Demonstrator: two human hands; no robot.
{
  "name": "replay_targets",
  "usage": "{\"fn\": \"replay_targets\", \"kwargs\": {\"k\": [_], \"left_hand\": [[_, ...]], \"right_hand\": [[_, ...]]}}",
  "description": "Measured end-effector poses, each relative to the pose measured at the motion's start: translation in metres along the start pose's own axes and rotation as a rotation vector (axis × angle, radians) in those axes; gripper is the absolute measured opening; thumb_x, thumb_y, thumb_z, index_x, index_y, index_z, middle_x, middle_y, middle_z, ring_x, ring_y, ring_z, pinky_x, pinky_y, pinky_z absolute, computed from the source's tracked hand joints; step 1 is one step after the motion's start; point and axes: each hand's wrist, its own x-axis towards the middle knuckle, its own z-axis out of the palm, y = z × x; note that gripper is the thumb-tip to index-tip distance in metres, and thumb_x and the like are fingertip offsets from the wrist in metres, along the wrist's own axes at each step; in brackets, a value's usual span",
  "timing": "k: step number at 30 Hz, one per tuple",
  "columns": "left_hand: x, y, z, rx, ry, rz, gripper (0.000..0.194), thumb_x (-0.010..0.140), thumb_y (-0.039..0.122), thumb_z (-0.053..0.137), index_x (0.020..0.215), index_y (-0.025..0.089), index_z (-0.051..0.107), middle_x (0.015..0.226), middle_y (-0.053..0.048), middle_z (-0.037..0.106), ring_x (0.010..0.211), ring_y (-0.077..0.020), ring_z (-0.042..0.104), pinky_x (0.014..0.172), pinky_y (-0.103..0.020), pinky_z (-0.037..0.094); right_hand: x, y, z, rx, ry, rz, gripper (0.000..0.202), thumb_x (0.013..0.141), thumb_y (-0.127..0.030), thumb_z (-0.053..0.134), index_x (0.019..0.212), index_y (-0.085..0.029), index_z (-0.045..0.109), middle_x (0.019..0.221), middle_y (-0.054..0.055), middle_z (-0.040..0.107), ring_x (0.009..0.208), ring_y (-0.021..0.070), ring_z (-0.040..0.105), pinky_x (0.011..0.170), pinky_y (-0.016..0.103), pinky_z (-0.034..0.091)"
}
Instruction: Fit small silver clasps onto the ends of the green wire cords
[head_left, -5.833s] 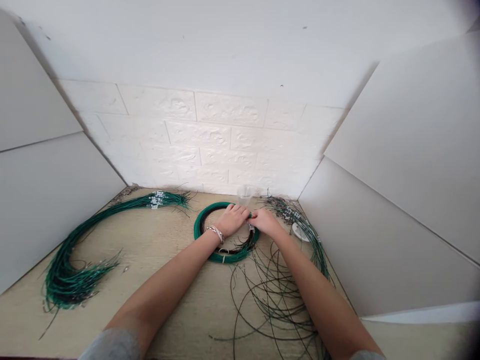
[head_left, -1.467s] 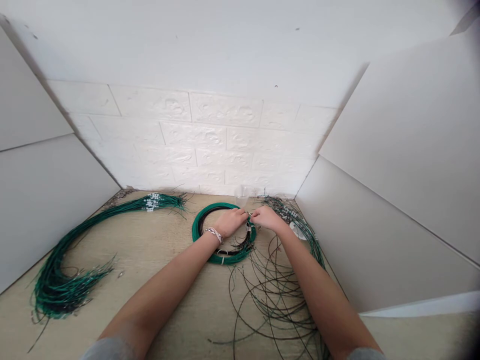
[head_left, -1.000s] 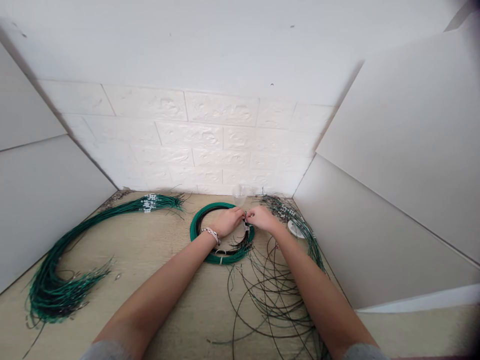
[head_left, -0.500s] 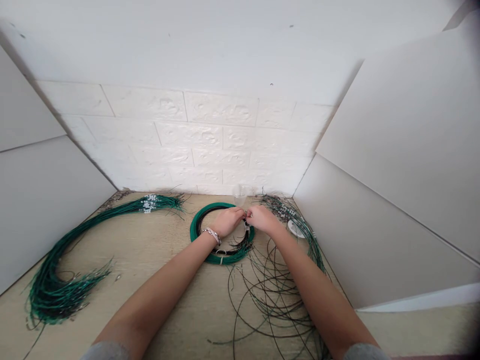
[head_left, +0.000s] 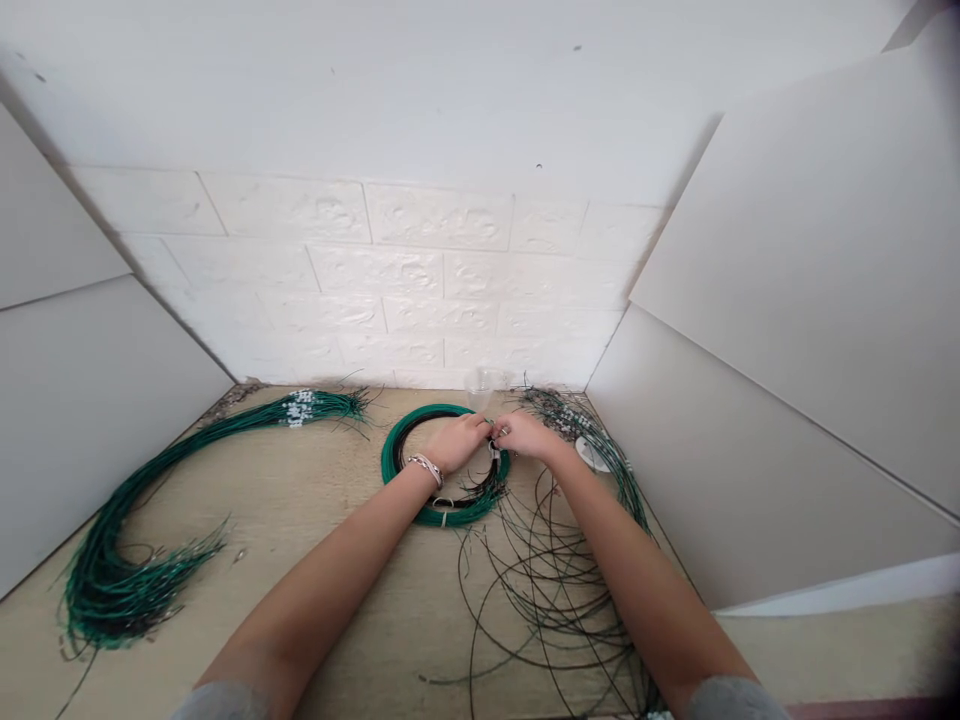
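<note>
On a tan surface (head_left: 390,630) by white brickwork (head_left: 409,270), both hands (head_left: 457,443) (head_left: 523,437) pinch a green coil (head_left: 391,455).

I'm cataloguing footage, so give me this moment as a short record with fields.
Left hand: across the coil, fingers at its far right edge
Right hand: fingers there too; pinched detail too small to tell
Coil: green outside, dark inside, lying on table
Left side: curved green wire bundle
Right side: another wire bundle
Behind coil: clear cup

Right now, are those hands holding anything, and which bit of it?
The left hand and right hand are at the far right of the round green-and-black wire coil; whether they pinch its wires or something tiny can't be told.
</note>
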Motion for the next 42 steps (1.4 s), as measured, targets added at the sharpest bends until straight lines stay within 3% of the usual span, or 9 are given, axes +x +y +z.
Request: {"fn": "replay_targets", "kwargs": {"k": [3,9,14,16,19,25,30,35,42], "left_hand": [[0.0,-0.003,0.001,-0.122,0.1,-0.092,0.017,0.082,0.013,0.044,0.09,0.013,0.058,0.09,-0.009,0.058,0.089,-0.0183,0.052,0.082,-0.03,0.04],[0.003,-0.022,0.004,-0.745,0.594,-0.625,0.022,0.081,0.026,0.044,0.083,0.013,0.062,0.088,-0.008,0.064,0.084,-0.0189,0.056,0.082,-0.03,0.04],[0.004,-0.031,-0.017,-0.867,0.732,-0.741,0.036,0.083,0.036,0.034,0.085,0.01,0.059,0.09,-0.011,0.063,0.084,-0.0169,0.057,0.074,-0.027,0.043],[0.003,-0.027,-0.033,-1.099,0.686,-0.69,0.033,0.078,0.04,0.044,0.08,0.011,0.059,0.086,-0.009,0.063,0.078,-0.0149,0.056,0.07,-0.024,0.042],[0.001,-0.016,-0.059,-1.342,0.352,-0.546,0.031,0.071,0.041,0.053,0.069,0.01,0.058,0.073,-0.006,0.061,0.064,-0.0111,0.053,0.063,-0.023,0.04],[-0.005,0.001,-0.093,-1.345,0.127,-0.434,0.032,0.068,0.041,0.058,0.066,0.01,0.06,0.069,-0.006,0.062,0.061,-0.01,0.051,0.064,-0.023,0.039],[-0.011,0.009,-0.108,-1.306,-0.038,-0.384,0.028,0.07,0.037,0.056,0.074,0.011,0.063,0.073,-0.006,0.065,0.068,-0.0126,0.056,0.071,-0.025,0.041],[-0.021,0.015,-0.127,-1.056,-0.063,-0.33,0.031,0.076,0.037,0.049,0.074,0.012,0.066,0.077,-0.005,0.067,0.069,-0.0128,0.055,0.07,-0.024,0.039],[-0.038,0.016,-0.155,-0.993,-0.18,-0.254,0.028,0.076,0.037,0.051,0.078,0.013,0.068,0.079,-0.004,0.067,0.075,-0.0143,0.057,0.075,-0.025,0.04]], "right_hand": [[0.003,0.007,0.003,0.089,-0.025,-0.001,0.017,0.064,-0.019,0.058,0.08,-0.016,0.064,0.069,0.0,0.061,0.062,0.0109,0.051,0.055,0.02,0.035],[0.006,0.016,0.008,0.193,-0.047,0.014,0.018,0.063,-0.022,0.06,0.079,-0.015,0.063,0.058,-0.003,0.056,0.053,0.0095,0.048,0.05,0.019,0.034],[0.004,0.013,0.007,0.227,0.0,0.001,0.013,0.06,-0.02,0.062,0.072,-0.016,0.064,0.058,-0.002,0.058,0.053,0.0108,0.05,0.052,0.02,0.036],[0.002,0.007,0.003,0.228,0.062,0.001,0.011,0.06,-0.02,0.062,0.069,-0.016,0.065,0.063,0.0,0.061,0.058,0.0126,0.053,0.055,0.022,0.038],[-0.003,-0.009,-0.009,0.25,0.207,-0.012,0.017,0.069,-0.029,0.056,0.077,-0.017,0.066,0.076,0.003,0.065,0.07,0.0152,0.057,0.063,0.024,0.04],[-0.019,-0.046,-0.031,0.61,0.46,-0.199,0.028,0.071,-0.038,0.057,0.088,-0.019,0.068,0.087,0.004,0.068,0.082,0.0177,0.06,0.074,0.029,0.044],[-0.032,-0.065,-0.038,0.621,0.482,-0.213,0.023,0.071,-0.036,0.058,0.08,-0.018,0.07,0.074,0.003,0.069,0.073,0.018,0.062,0.068,0.029,0.045],[-0.043,-0.078,-0.042,0.628,0.437,-0.22,0.025,0.073,-0.037,0.056,0.073,-0.017,0.07,0.068,0.003,0.067,0.066,0.0159,0.06,0.062,0.026,0.044],[-0.064,-0.099,-0.05,0.636,0.353,-0.321,0.023,0.076,-0.034,0.054,0.072,-0.017,0.068,0.067,0.002,0.065,0.065,0.0136,0.057,0.061,0.024,0.042]]}}
